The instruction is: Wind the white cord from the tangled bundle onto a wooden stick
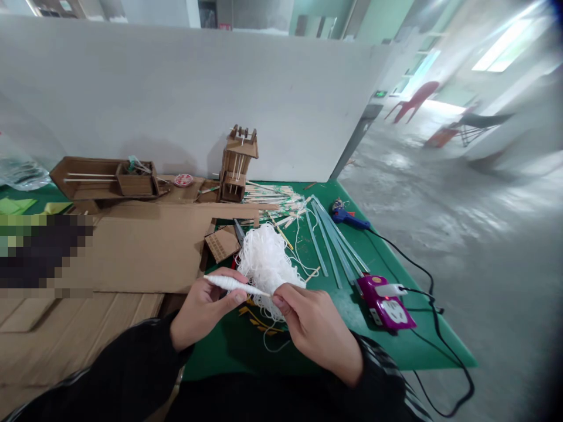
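My left hand (211,305) is closed around a thin stick wound with white string (231,284), thick in the middle and tapered toward its right end. At that tapered tip, the thumb and fingers of my right hand (308,319) pinch the stick's bare end. Just behind both hands lies a loose heap of white string (268,252), and a strand of it trails over the table below. The cutting end of a dark tool (239,230) shows beside the heap, and a small cardboard piece (222,243) lies to its left.
Cardboard sheets (149,246) cover the left of the green table (378,351). Cardboard models (237,164) stand along the white partition (197,88). To the right are clear glue sticks (336,240), a blue glue gun (349,218) and a purple power strip (387,302) with cords.
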Motion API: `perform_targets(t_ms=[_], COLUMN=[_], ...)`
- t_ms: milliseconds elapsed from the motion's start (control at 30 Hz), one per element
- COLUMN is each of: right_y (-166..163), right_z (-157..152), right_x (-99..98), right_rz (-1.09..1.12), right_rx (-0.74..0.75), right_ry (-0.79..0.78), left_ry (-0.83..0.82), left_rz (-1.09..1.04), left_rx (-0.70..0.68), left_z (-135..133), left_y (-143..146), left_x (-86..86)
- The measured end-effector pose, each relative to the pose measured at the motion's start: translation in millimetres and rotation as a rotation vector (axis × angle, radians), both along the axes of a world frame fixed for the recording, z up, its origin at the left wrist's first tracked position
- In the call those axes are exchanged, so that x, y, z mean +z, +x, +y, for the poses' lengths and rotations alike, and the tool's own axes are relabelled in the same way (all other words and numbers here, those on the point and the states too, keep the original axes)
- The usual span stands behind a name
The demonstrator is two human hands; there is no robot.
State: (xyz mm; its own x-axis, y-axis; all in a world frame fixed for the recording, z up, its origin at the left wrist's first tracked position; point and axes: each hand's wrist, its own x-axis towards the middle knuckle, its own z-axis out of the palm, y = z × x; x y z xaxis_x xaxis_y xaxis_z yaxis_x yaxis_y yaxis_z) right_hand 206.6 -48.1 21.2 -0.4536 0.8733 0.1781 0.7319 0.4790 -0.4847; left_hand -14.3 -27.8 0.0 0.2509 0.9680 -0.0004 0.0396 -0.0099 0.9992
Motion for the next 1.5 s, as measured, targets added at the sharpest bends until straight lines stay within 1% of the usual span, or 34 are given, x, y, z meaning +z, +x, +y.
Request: perform_targets(t_ms=[133, 300, 367, 533, 733, 800, 833, 867, 933, 967, 1033, 1067, 1100, 1133, 1200, 1233, 1300, 1367, 1400, 1433, 1467, 1500], right_y=[-0.1, 0.7, 0.5, -1.0, 1.9, 4.0, 5.0, 5.9, 7.4, 7.8, 7.8, 7.4, 6.9, 6.2, 4.8, 4.1, 3.1, 2.6, 2.4, 2.2, 1.7, 0.6], right_z=[-2.6, -2.9, -2.3, -2.2, -1.9, -0.8, -0.2, 0.3, 0.8, 0.8, 0.4, 0.6, 1.1, 2.3, 6.4, 8.9, 12.3, 9.7, 5.0, -2.0, -10.8, -20.3], right_x=[-0.7, -2.9, -3.2, -2.7, -6.2, -6.7, -6.6, -6.1, -4.4, -3.2, -0.5, 0.7, 1.7, 2.5, 3.7, 4.4, 7.0, 12.9, 17.1, 21.9, 26.7, 31.0], right_rz=[0.056, 0.019, -0.003, 0.042, 0.028, 0.02, 0.015, 0.01, -0.004, -0.015, -0.045, -0.063, -0.082, -0.1, -0.129, -0.138, -0.144, -0.117, -0.083, -0.031, 0.041, 0.137], right_rx=[-0.063, -0.041, -0.052, -0.066, -0.036, -0.04, -0.041, -0.042, -0.038, -0.032, -0.017, -0.011, -0.006, -0.004, -0.006, -0.009, -0.009, -0.016, -0.038, -0.078, -0.156, -0.227], right_ry=[-0.05, 0.039, 0.044, -0.022, 0.112, 0.124, 0.123, 0.119, 0.104, 0.093, 0.071, 0.064, 0.063, 0.067, 0.074, 0.072, 0.04, 0.013, 0.033, 0.084, 0.172, 0.313], left_ry=[-0.008, -0.025, -0.025, -0.022, -0.049, -0.065, -0.071, -0.076, -0.102, -0.126, -0.16, -0.144, -0.106, -0.034, 0.156, 0.236, 0.336, 0.379, 0.394, 0.402, 0.393, 0.367], left_rz=[-0.016, -0.036, -0.049, -0.071, -0.097, -0.131, -0.156, -0.182, -0.198, -0.173, -0.049, 0.045, 0.153, 0.274, 0.497, 0.575, 0.645, 0.639, 0.629, 0.62, 0.609, 0.596], left_rx=[0.001, -0.011, -0.015, -0.017, -0.071, -0.117, -0.161, -0.223, -0.388, -0.466, -0.573, -0.593, -0.604, -0.602, -0.543, -0.518, -0.51, -0.543, -0.547, -0.533, -0.505, -0.469], left_z=[0.3, 0.6, 0.7, 0.9, 3.9, 6.0, 7.7, 9.9, 16.1, 19.8, 27.4, 30.8, 33.5, 35.5, 37.5, 37.8, 37.8, 38.1, 38.5, 38.9, 39.2, 39.4], left_y=[1.1, 0.8, 0.3, -0.1, 0.1, -5.5, -9.7, -14.5, -23.9, -27.7, -31.8, -31.9, -30.9, -29.1, -24.0, -21.5, -17.6, -16.1, -16.4, -17.2, -18.4, -19.9], left_x=[-0.4, -3.1, -4.2, -5.0, -3.0, -1.5, -0.1, 2.0, 9.3, 14.5, 27.4, 34.4, 41.3, 47.5, 56.9, 59.6, 60.7, 56.9, 53.9, 50.7, 47.4, 44.5])
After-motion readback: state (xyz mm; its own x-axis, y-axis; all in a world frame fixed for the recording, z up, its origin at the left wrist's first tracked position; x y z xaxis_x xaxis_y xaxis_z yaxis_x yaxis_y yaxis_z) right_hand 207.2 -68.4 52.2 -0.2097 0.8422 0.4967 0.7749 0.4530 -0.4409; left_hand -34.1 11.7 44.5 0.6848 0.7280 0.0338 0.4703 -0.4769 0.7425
